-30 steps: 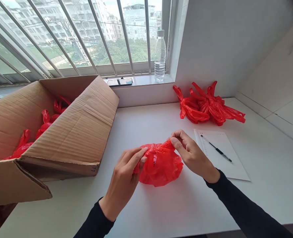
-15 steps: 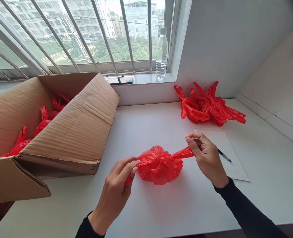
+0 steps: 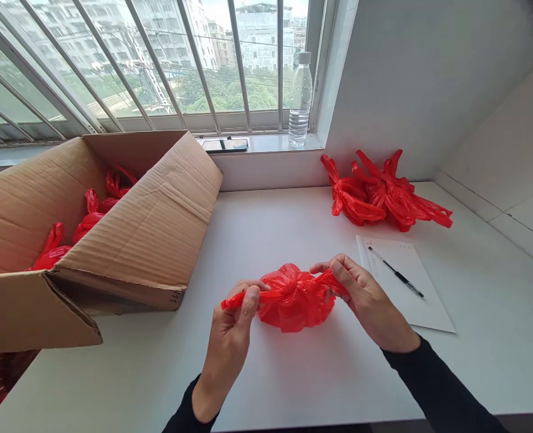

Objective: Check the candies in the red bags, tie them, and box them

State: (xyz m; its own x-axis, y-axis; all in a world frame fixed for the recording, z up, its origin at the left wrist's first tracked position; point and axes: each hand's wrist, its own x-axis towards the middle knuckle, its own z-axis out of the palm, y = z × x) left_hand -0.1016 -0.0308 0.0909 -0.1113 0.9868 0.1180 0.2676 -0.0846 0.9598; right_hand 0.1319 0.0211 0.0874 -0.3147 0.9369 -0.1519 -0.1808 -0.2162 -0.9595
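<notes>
A red plastic bag [image 3: 293, 307] rests on the white table, its top gathered at the middle and its two handles drawn out sideways. My left hand [image 3: 234, 325] pinches the left handle between thumb and fingers, and the twisted end sticks out past the thumb. On the other side, my right hand [image 3: 357, 291] is closed on the right handle close to the bag's body. What the bag contains is hidden by the plastic.
An open cardboard box [image 3: 135, 240] with several red bags stands at left. More knotted red bags [image 3: 384, 192] lie at the back right. A pen [image 3: 402, 276] lies on white paper [image 3: 429, 310]. A bottle [image 3: 299, 102] and a phone [image 3: 225, 145] are on the windowsill.
My right hand has slid inward along its handle, nearer the bag. My left hand has turned, its thumb now on top of the left handle. The view has shifted slightly.
</notes>
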